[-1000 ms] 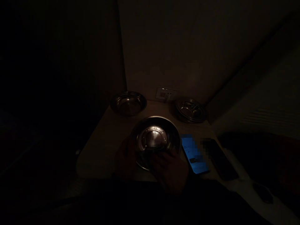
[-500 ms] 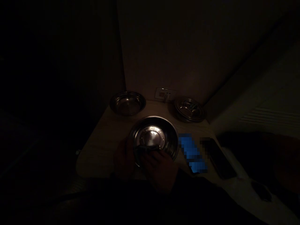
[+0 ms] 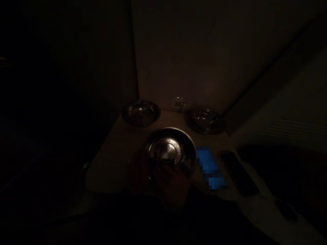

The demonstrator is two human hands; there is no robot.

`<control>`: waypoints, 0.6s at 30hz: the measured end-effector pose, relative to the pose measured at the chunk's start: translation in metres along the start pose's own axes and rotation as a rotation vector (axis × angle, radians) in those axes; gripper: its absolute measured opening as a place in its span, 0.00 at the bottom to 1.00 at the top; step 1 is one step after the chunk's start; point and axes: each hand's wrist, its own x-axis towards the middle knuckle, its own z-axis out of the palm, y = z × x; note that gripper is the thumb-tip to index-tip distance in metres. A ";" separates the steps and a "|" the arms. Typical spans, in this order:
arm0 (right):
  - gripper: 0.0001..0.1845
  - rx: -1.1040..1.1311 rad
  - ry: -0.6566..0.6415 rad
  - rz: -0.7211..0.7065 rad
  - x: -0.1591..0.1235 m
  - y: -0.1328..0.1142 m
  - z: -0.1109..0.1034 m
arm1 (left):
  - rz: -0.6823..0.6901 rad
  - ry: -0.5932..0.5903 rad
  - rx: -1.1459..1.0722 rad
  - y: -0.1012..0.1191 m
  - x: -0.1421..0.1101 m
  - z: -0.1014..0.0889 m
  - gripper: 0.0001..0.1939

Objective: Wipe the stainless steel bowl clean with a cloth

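A shiny steel bowl [image 3: 170, 149] sits near the front of a small table, its inside facing up. My left hand [image 3: 138, 172] is closed on the bowl's left rim; its fingers are mostly lost in the dark. My right hand [image 3: 172, 185] reaches over the near rim into the bowl, fingers bent. Beneath those fingers a dark cloth [image 3: 159, 160] lies against the near inner wall; only its edge shows.
Another steel bowl [image 3: 141, 114] stands at the table's back left. Stacked steel plates [image 3: 208, 119] are at the back right, by a wall socket [image 3: 181, 102]. A blue-lit phone [image 3: 211, 166] and a dark flat object [image 3: 241, 173] lie right. The wooden tabletop [image 3: 109, 163] has a rounded corner.
The whole view has shifted slightly, and the picture is darker. My right hand and the cloth have moved only a little against the bowl; my left hand stays at its rim.
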 end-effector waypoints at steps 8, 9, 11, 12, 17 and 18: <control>0.17 -0.046 -0.202 -0.169 -0.022 0.050 -0.046 | -0.035 -0.050 -0.065 0.001 0.000 0.000 0.22; 0.16 -0.058 -0.203 -0.174 -0.024 0.053 -0.048 | -0.037 -0.064 -0.083 0.002 0.000 0.000 0.21; 0.15 -0.075 -0.179 -0.181 -0.024 0.051 -0.046 | -0.048 -0.081 -0.106 0.003 0.002 0.001 0.21; 0.15 -0.080 -0.162 -0.179 -0.023 0.047 -0.042 | -0.052 -0.079 -0.108 0.004 0.003 0.001 0.22; 0.12 -0.099 0.007 -0.108 -0.015 0.019 -0.012 | -0.074 -0.056 -0.163 0.006 0.005 -0.001 0.23; 0.11 -0.093 0.049 -0.091 -0.014 0.015 -0.009 | -0.072 -0.065 -0.191 0.005 0.005 -0.001 0.23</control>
